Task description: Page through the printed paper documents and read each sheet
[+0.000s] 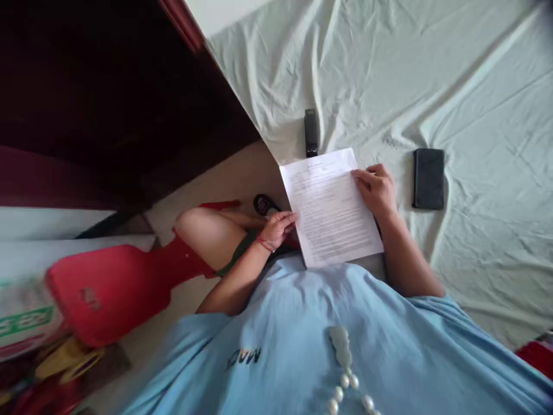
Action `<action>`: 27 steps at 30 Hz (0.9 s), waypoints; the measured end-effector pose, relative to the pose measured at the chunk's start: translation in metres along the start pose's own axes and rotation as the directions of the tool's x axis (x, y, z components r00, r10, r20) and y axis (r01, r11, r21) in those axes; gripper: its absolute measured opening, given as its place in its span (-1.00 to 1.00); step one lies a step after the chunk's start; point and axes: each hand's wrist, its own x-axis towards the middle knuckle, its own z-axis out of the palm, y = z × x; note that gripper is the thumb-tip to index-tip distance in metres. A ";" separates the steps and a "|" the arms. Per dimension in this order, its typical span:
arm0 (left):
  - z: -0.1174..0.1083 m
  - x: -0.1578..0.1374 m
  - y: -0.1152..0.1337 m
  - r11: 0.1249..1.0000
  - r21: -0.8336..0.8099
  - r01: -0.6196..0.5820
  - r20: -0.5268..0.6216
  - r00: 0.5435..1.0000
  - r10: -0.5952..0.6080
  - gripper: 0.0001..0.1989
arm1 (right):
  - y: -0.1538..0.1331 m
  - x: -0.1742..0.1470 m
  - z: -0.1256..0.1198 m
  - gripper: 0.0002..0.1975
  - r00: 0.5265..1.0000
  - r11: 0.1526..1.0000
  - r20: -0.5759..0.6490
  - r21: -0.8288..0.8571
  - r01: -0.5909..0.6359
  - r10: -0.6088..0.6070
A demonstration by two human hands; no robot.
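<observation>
The printed paper (330, 216) is already held up before the body, taken by both hands, print side facing the wearer; that much looks done. No mark or fold can be made out on it, and whether it is one page or several I cannot tell. What stands untouched is the black stapler-like object (310, 131), which no finger reaches

The fingers of the left hand (276, 229) are narrowed in a pinch on the paper's left edge, about midway along it. Those of the right hand (378, 187) close on the right edge, near the far corner, thumb over the print. So the paper lies between the two sets of fingers, most of it nearer the body than the right ones. The stapler-like object lies beyond both, just past the paper's far edge; a dark flat case (428, 178) lies right of the right fingers, apart from them, on the pale cloth (488, 138)
</observation>
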 end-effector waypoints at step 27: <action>-0.002 0.005 -0.007 0.997 -0.018 -0.077 0.017 0.997 0.078 -0.43 | 0.001 -0.001 0.001 -0.65 1.000 1.000 -0.027 0.016 -0.011 0.012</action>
